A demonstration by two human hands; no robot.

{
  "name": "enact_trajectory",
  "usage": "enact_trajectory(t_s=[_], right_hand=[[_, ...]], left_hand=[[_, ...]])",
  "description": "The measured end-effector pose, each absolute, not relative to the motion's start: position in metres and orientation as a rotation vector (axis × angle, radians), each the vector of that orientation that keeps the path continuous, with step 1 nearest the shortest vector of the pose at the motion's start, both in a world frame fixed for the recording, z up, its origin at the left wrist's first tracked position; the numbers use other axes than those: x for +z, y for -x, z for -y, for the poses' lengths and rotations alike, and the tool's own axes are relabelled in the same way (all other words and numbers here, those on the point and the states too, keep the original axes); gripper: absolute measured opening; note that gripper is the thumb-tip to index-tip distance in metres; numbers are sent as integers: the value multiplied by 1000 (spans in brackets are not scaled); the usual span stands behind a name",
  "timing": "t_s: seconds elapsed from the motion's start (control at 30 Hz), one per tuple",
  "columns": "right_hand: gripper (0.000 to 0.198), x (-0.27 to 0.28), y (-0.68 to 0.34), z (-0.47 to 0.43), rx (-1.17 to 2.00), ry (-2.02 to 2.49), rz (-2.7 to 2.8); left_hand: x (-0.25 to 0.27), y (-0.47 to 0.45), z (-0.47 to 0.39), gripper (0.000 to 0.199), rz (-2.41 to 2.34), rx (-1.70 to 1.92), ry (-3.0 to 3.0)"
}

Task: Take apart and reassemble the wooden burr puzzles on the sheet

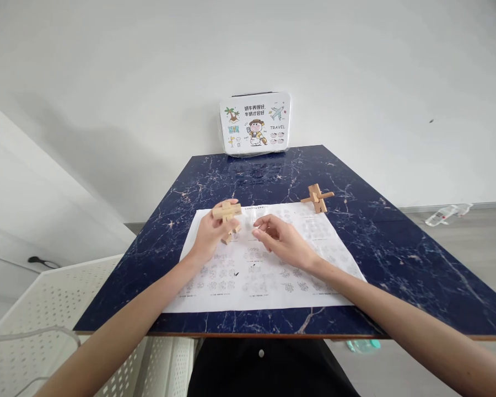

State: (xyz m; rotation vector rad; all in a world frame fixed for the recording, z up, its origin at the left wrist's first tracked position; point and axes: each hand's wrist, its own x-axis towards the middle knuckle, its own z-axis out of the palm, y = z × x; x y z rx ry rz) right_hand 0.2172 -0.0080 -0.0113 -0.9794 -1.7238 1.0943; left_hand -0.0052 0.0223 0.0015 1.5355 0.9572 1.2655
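My left hand [209,236] is closed around a pale wooden interlocking puzzle [227,211], held above the left part of a printed sheet. Its crossed wooden pieces stick out between and past my fingers, and part of it is hidden by them. My right hand [281,238] hovers just to the right, over the middle of the sheet, apart from the puzzle. Its fingers are loosely curled, a gap shows between thumb and forefinger, and nothing is visible in them. The white sheet [219,302] carries rows of small line diagrams and lies under both hands.
Another wooden interlocking puzzle [315,197] rests at the sheet's upper right corner. A white case with cartoon prints [255,124] stands against the wall at the back of the blue marbled table [380,248]. White perforated furniture [62,295] stands at the left; a clear plastic bottle [446,214] lies on the floor.
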Motion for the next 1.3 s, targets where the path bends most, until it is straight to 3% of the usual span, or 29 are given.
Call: enact_trajectory(t_s=[0.27, 0.6, 0.7, 0.83, 0.93, 1.1, 1.3], right_hand=[[13, -18, -216, 7, 794, 1044, 1924], [57, -31, -213, 9, 461, 810, 2277], [46, -30, -211, 9, 404, 800, 2336], [14, -29, -210, 8, 354, 912, 2335], [9, -30, -212, 6, 336, 995, 2321], [14, -26, -218, 0, 546, 1180, 2093], [35, -10, -224, -2, 1336, 1187, 1606]], left_hand=[[4, 3, -22, 63, -997, 1042, -1256], [1, 9, -22, 58, -1006, 1053, -1531], [6, 7, -19, 63, -1002, 1058, -1572], [9, 4, -16, 69, -1037, 1025, -1716], [8, 4, -15, 74, -1088, 1009, -1829], [5, 5, -13, 69, -1131, 1054, -1971], [8, 4, -12, 67, -1102, 1088, -2177]])
